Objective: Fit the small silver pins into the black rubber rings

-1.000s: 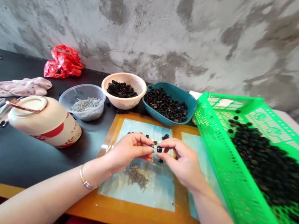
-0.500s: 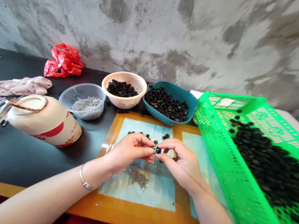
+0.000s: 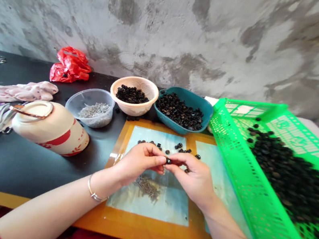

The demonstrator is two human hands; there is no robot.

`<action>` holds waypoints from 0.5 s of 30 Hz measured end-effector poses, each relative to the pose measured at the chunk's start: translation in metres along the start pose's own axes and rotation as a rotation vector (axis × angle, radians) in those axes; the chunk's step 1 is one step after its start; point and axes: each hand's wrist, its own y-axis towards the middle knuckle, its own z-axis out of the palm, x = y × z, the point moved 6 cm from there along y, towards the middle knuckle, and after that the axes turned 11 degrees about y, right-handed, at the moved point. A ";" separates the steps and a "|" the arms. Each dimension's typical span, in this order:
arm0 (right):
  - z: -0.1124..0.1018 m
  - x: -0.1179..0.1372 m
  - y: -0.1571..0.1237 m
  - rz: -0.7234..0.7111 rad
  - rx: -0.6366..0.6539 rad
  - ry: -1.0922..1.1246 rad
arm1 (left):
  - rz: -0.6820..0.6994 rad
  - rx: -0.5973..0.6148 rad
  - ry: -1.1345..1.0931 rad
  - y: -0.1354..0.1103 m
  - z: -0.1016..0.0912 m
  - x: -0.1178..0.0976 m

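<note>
Between the fingertips of both hands is a small round black part (image 3: 168, 161), pinched from either side. My left hand (image 3: 144, 161) is closed on it with thumb and forefinger. From the right, my right hand (image 3: 191, 174) grips the same part; its exact shape is mostly covered by fingers. Several loose black round parts (image 3: 178, 145) lie on the pale sheet (image 3: 162, 210) just beyond the hands. Below my left hand is a heap of thin grey metal pins (image 3: 149, 189) on that sheet.
Along the back stand a clear bowl of pins (image 3: 91, 124), a peach bowl (image 3: 132, 109) and a teal basin (image 3: 182, 128) of black parts. A green basket (image 3: 237, 181) of black parts borders the right. A white bottle (image 3: 54, 126), pink cloth (image 3: 26, 89) and red bag (image 3: 71, 66) are left.
The right-hand fingers have drawn closer together around the black part, which is now more covered. The whole view has shifted slightly; both hands stay over the sheet.
</note>
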 end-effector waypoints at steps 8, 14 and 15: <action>0.003 -0.006 -0.003 0.139 0.016 0.209 | -0.052 0.028 -0.083 0.000 0.000 -0.001; 0.004 -0.006 -0.002 0.132 0.062 0.153 | -0.123 0.110 -0.095 -0.001 0.004 0.003; 0.004 -0.004 -0.002 0.105 0.077 0.097 | -0.130 0.121 -0.093 -0.001 0.004 0.005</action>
